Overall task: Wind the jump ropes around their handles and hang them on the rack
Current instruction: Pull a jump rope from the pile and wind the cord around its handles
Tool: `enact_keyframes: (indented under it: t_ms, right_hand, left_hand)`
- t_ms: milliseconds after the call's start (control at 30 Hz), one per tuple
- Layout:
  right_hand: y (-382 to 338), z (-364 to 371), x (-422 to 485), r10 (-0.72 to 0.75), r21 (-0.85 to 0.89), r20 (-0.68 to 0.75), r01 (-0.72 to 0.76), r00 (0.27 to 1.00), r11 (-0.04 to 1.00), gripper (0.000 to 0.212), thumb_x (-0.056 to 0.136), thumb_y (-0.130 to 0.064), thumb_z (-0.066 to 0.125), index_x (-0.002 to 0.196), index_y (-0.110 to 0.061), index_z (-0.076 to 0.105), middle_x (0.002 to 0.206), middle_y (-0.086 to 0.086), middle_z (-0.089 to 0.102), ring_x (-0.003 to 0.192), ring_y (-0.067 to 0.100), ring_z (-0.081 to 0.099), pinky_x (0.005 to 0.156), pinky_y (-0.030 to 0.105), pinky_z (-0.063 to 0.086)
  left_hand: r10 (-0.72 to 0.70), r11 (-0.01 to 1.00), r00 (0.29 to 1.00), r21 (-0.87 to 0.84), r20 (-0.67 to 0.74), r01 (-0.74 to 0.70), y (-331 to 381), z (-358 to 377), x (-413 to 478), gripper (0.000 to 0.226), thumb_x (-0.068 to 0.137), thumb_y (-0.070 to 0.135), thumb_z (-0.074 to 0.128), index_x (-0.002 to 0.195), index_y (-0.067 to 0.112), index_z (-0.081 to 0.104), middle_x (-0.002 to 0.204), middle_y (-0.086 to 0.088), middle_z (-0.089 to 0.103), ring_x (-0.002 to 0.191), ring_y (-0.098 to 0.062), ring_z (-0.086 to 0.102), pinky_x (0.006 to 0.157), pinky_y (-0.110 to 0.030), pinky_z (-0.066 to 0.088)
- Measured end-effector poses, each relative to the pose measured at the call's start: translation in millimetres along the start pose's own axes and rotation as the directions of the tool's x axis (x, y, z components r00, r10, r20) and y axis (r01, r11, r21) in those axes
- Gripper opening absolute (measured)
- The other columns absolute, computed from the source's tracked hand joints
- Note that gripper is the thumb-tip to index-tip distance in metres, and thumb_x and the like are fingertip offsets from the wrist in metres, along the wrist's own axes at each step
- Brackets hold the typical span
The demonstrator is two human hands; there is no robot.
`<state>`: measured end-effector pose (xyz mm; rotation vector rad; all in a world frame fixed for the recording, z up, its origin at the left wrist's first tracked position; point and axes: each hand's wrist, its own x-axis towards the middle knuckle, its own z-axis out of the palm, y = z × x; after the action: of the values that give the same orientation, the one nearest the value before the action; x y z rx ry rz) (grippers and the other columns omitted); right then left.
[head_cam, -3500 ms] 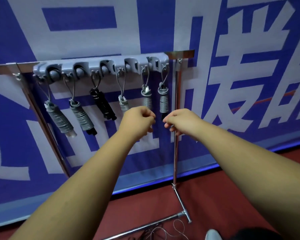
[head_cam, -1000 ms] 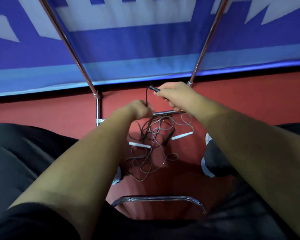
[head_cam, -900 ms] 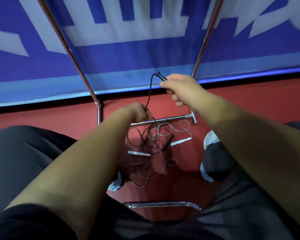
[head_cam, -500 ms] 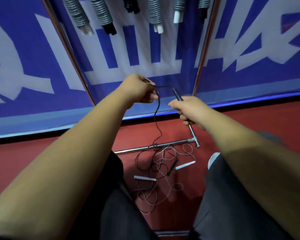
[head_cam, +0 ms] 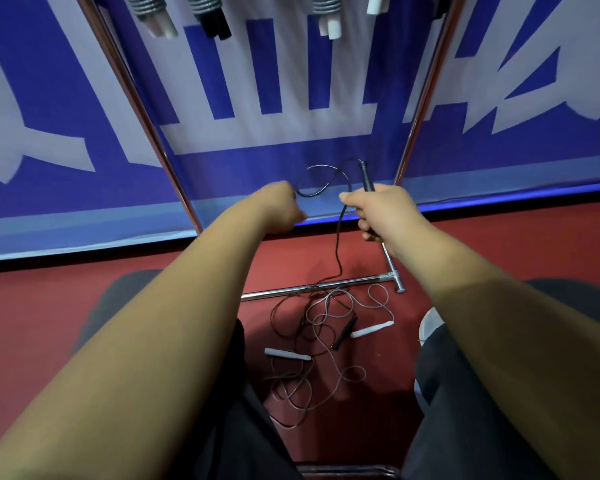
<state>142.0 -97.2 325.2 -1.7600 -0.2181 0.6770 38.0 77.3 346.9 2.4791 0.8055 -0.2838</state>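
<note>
- Head view, grip: the right hand (head_cam: 383,211) has its fingers curled round the black handle (head_cam: 367,180), which stands nearly upright above the fist, in front of the banner (head_cam: 257,98). The left hand (head_cam: 279,211) is closed in a fist on the dark cord (head_cam: 321,185), which loops across to the handle's top.
- Where the rope is: below the right hand the dark cord drops to the red floor (head_cam: 84,306), meets the rack's base bar (head_cam: 291,291) and runs into the tangle (head_cam: 312,344).
- Risk, knotting: the tangle holds a second rope, whose two white handles (head_cam: 286,354) lie in it. Drawing cord up for winding could tighten a knot or lift that rope too.
- Risk, snagging: whether the cord passes over or under the base bar cannot be told. If it passes under, it would likely catch there.
- Risk, dragging: the second black handle (head_cam: 343,332) lies amid the loops and may hook them as it is pulled.
- Risk, loose turns: the loop between the hands hangs slack, so turns laid without tension could slide off the handle.
- Hidden: the left fingers face away and are blurred, so how they hold the cord cannot be seen. The handle's lower end is buried in the right palm.
- Cut off: only the lower ends of the wound ropes (head_cam: 146,10) show at the top edge. The hooks are out of frame, so a free one cannot be judged.
</note>
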Motion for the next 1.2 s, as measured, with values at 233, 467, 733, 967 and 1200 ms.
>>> enact_keyframes:
  t_ms: [233,467,733,967,1200]
  right_hand:
    - [-5,-5,6,-0.068,-0.082,0.075,0.075,0.995,0.994,0.013,0.095,-0.026,0.078,0.096,-0.017,0.069,0.059,-0.005,0.047,0.046,0.013,0.039,0.050,0.030,0.044]
    - [-6,-15,2,-0.246,-0.341,0.131,0.277,0.960,0.898,0.010,0.096,-0.037,0.077,0.098,-0.027,0.078,0.066,-0.011,0.059,0.059,0.013,0.052,0.060,0.032,0.051]
    - [-2,-20,-6,-0.313,-0.501,0.305,0.431,0.899,0.751,0.009,0.095,-0.042,0.079,0.102,-0.037,0.082,0.067,-0.020,0.067,0.059,0.001,0.051,0.062,0.027,0.041]
    - [-8,-15,-15,-0.284,-0.484,0.426,0.482,0.859,0.730,0.008,0.095,-0.036,0.080,0.103,-0.036,0.081,0.077,-0.024,0.073,0.063,-0.010,0.059,0.061,0.007,0.039]
    - [-10,-19,-18,-0.247,-0.473,0.422,0.445,0.872,0.760,0.015,0.097,-0.031,0.079,0.112,-0.034,0.080,0.058,-0.033,0.061,0.052,-0.014,0.055,0.052,0.003,0.034]
  left_hand:
    - [-0.082,0.991,0.935,0.131,0.346,0.039,3,18,6,0.072,0.092,0.058,0.074,0.142,0.010,0.056,0.130,-0.011,0.069,0.106,-0.030,0.069,0.100,-0.045,0.057]
    - [-0.126,0.992,0.948,0.046,0.293,0.118,-27,12,18,0.075,0.093,0.038,0.079,0.155,0.019,0.042,0.123,-0.013,0.069,0.114,-0.032,0.069,0.100,-0.046,0.059]
    - [0.261,0.941,0.930,-0.281,0.257,-0.187,-34,27,6,0.057,0.104,0.019,0.068,0.154,0.038,0.048,0.137,0.024,0.059,0.128,-0.007,0.056,0.097,-0.024,0.047]
    - [0.344,0.934,0.867,-0.224,0.360,-0.277,-39,51,18,0.036,0.098,0.035,0.073,0.127,0.055,0.069,0.138,0.024,0.063,0.126,-0.008,0.058,0.113,-0.038,0.044]
    - [0.260,0.943,0.924,-0.277,0.281,-0.181,-36,45,15,0.015,0.097,0.012,0.076,0.110,0.016,0.079,0.109,0.002,0.080,0.094,-0.001,0.071,0.091,-0.017,0.048]
